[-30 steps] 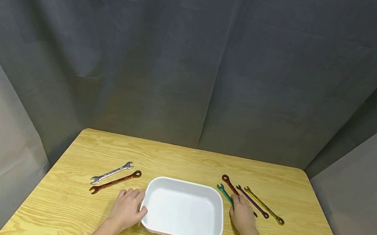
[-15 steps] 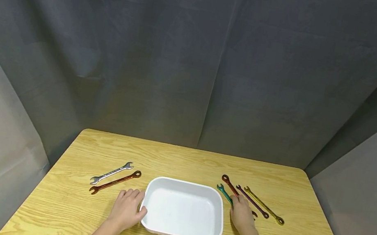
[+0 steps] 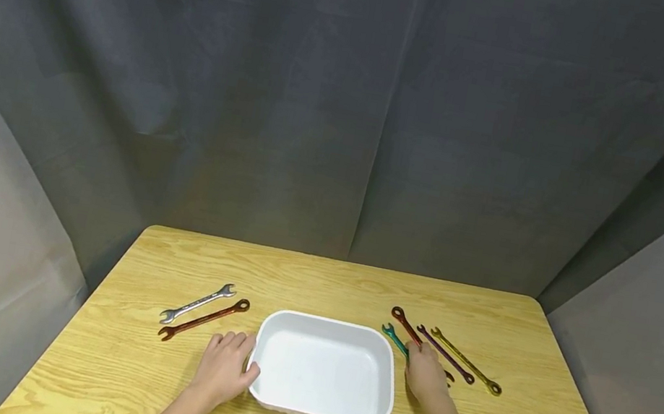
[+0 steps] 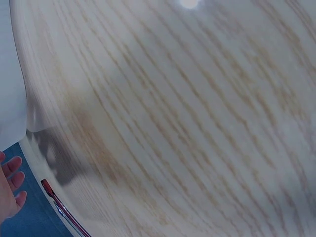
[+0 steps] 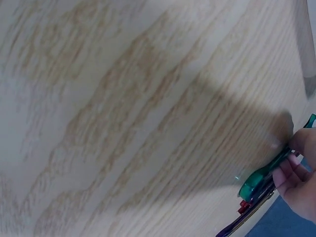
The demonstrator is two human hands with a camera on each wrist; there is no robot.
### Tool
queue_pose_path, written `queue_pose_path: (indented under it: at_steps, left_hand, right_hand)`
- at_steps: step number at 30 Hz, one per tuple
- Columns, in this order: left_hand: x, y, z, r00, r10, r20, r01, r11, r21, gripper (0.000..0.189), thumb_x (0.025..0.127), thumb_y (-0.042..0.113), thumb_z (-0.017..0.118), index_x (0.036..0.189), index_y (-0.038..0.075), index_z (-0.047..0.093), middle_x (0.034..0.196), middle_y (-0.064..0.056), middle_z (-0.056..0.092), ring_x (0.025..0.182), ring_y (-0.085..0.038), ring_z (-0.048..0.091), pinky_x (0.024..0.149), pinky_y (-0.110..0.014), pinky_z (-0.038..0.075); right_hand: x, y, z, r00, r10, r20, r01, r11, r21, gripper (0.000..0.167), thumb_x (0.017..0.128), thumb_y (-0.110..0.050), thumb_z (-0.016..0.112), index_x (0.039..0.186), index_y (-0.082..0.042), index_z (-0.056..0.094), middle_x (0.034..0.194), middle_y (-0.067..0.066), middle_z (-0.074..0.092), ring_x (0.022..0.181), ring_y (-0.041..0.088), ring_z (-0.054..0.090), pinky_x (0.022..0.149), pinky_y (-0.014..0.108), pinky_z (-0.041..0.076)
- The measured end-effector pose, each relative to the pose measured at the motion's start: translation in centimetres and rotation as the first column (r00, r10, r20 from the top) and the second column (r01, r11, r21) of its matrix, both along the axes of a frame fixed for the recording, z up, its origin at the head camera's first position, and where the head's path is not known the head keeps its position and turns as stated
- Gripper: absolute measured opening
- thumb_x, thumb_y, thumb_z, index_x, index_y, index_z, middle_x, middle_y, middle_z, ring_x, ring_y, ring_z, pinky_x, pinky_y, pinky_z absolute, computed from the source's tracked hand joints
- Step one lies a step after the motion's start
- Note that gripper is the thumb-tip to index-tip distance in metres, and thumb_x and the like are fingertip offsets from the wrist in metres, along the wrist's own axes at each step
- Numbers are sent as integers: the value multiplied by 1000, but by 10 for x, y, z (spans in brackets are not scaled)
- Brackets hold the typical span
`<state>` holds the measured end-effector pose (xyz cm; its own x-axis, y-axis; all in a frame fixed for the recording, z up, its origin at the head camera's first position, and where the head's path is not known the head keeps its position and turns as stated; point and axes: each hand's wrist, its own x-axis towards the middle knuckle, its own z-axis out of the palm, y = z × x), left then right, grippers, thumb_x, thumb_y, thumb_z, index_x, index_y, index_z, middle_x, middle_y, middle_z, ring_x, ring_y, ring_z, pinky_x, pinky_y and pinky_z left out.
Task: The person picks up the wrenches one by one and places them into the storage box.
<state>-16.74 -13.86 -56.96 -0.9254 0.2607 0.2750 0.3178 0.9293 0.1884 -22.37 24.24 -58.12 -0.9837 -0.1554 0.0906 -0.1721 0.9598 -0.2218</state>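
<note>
Left of the white tray [image 3: 324, 374], I see left hand [image 3: 222, 368] gripping its rim; right of the tray, right hand [image 3: 427, 377] pinches green wrench [image 3: 397, 341], red wrench [image 3: 407, 326] beside it.

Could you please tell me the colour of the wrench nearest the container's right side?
The wrench is green, clearest in the right wrist view.
</note>
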Motion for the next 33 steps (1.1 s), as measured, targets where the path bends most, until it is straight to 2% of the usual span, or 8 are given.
queue_pose_path:
  at_steps: [8, 15, 22, 33]
  left_hand:
    - [-1, 0, 1, 1000, 2, 2, -2, 1000, -4, 40, 81, 35, 52, 112, 11, 59, 102, -5, 62, 95, -23, 54, 86, -43, 36]
    - [-1, 0, 1, 1000, 5, -2, -5, 1000, -9, 39, 80, 35, 52, 112, 12, 59, 101, -5, 61, 93, -22, 53, 85, -43, 36]
    - [0, 0, 1, 1000, 5, 5, -5, 1000, -4, 38, 81, 34, 52, 111, 12, 59, 100, -4, 61, 94, -22, 53, 85, -43, 36]
    - [0, 1, 1, 1000, 8, 18, -8, 1000, 0, 39, 81, 34, 52, 112, 11, 59, 101, -5, 62, 95, -23, 53, 86, -43, 36]
  right_hand:
    - [-1, -1, 5, 999, -4, 39, 3, 1000, 23, 39, 78, -2, 64, 113, 8, 50, 100, 31, 51, 90, 43, 54, 65, 46, 51]
    - [-2, -1, 5, 1000, 0, 10, -1, 1000, 31, 33, 75, -1, 65, 100, 12, 49, 88, 27, 52, 79, 40, 55, 61, 43, 51]
    - [-1, 0, 5, 1000, 4, -3, -3, 1000, 13, 20, 73, 1, 63, 83, 8, 48, 78, 20, 50, 70, 33, 53, 59, 40, 50]
    - [0, 5, 4, 1000, -6, 17, 6, 1000, 3, 21, 73, -1, 65, 79, 6, 47, 73, 16, 48, 62, 28, 52, 52, 36, 49]
